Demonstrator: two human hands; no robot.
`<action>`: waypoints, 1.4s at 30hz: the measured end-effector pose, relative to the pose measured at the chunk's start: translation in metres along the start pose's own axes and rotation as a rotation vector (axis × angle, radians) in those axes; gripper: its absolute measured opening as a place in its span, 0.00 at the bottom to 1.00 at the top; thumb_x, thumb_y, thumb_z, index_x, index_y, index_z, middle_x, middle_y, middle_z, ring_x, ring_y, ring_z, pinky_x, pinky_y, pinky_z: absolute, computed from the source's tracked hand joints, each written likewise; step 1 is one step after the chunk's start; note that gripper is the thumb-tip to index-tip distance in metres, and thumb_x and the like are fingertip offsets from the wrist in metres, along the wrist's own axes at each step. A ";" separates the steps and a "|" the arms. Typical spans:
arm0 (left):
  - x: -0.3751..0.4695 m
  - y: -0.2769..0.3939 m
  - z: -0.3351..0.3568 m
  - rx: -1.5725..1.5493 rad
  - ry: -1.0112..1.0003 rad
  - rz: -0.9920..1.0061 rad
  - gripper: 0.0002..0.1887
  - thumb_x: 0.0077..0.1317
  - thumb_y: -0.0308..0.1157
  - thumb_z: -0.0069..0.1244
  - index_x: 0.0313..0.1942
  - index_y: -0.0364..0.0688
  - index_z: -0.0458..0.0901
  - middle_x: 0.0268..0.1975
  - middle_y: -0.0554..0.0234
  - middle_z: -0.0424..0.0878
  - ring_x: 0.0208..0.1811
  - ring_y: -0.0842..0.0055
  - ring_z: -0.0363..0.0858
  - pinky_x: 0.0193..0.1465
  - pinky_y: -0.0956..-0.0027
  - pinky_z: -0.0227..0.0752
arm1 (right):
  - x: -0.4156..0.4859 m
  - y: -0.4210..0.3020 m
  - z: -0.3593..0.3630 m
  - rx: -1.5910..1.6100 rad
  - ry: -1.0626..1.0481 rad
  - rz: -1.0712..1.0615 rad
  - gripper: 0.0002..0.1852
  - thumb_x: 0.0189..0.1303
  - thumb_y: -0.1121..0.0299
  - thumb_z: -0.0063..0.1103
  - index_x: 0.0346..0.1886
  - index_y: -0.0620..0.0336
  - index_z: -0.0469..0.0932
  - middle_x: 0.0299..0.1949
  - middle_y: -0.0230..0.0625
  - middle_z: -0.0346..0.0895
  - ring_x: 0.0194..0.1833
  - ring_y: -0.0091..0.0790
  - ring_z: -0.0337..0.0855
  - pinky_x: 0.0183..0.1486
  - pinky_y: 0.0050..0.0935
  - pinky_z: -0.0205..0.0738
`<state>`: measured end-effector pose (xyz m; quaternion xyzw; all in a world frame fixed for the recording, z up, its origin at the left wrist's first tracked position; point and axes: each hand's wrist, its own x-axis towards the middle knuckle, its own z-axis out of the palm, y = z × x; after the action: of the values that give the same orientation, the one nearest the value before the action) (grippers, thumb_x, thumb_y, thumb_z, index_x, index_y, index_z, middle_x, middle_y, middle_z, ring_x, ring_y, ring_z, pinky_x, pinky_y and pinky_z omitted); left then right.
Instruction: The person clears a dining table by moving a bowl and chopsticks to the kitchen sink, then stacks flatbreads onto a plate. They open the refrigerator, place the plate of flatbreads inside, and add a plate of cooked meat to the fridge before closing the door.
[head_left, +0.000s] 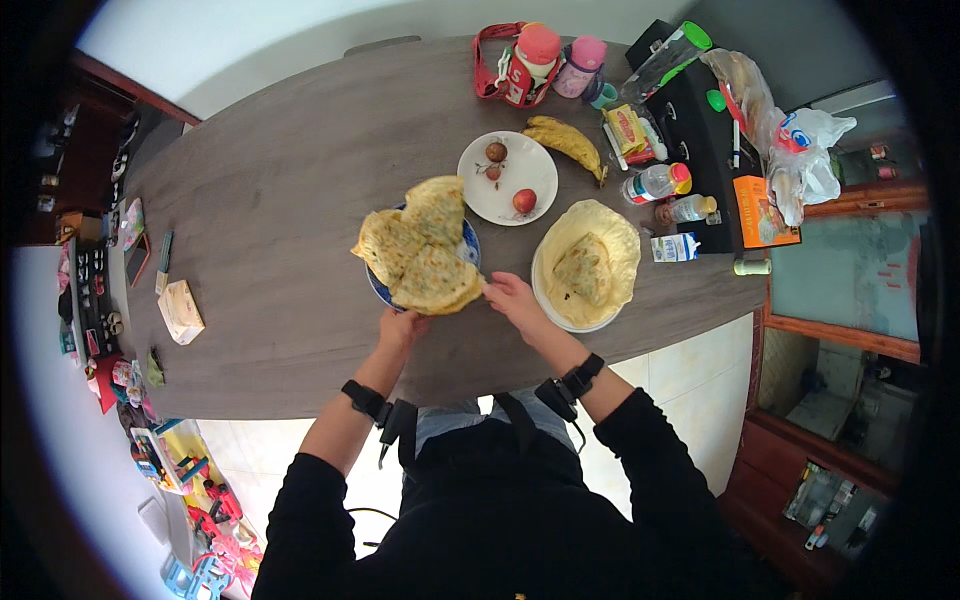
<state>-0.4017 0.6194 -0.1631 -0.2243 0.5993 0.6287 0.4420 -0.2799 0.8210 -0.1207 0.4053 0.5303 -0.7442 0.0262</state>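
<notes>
Folded flatbread wedges (420, 247) with green flecks lie on a blue-and-white plate (472, 241), covering most of it and overhanging its rim. My left hand (403, 328) grips the plate's near edge, its fingers partly hidden under the bread. With its fingertips, my right hand (516, 301) pinches the right corner of the nearest wedge. Just right of that hand stands a white bowl (576, 325) lined with a pale round flatbread (626, 259). One flecked wedge (583, 271) rests on top of this round.
Beyond the bowl are a white plate (480, 199) with several fruits and some bananas (566, 141). Water bottles (652, 184), a milk carton (673, 247) and a black box (694, 150) crowd the table's right. A tissue pack (181, 312) lies far left.
</notes>
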 end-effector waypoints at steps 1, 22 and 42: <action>-0.010 -0.009 -0.003 0.040 -0.056 -0.010 0.16 0.61 0.24 0.47 0.51 0.37 0.69 0.44 0.50 0.81 0.41 0.63 0.83 0.42 0.61 0.77 | 0.000 0.002 0.004 -0.063 0.012 0.066 0.27 0.58 0.62 0.63 0.56 0.67 0.66 0.45 0.38 0.76 0.45 0.27 0.76 0.47 0.25 0.72; -0.079 -0.014 -0.016 0.591 -0.128 -0.197 0.13 0.65 0.35 0.45 0.38 0.32 0.76 0.30 0.50 0.83 0.28 0.66 0.85 0.30 0.66 0.81 | -0.033 0.016 0.003 0.050 -0.119 0.254 0.15 0.55 0.71 0.64 0.43 0.64 0.72 0.38 0.35 0.77 0.40 0.28 0.80 0.41 0.28 0.79; -0.047 0.039 0.032 1.187 0.580 0.707 0.26 0.54 0.33 0.54 0.55 0.44 0.69 0.51 0.53 0.71 0.53 0.57 0.70 0.56 0.56 0.66 | -0.047 -0.036 -0.210 0.142 -0.018 0.139 0.16 0.55 0.70 0.61 0.47 0.64 0.75 0.42 0.34 0.78 0.41 0.28 0.80 0.41 0.27 0.76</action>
<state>-0.4019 0.6405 -0.0973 0.1011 0.9666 0.2197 0.0844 -0.1446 0.9889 -0.0863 0.4355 0.4466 -0.7798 0.0539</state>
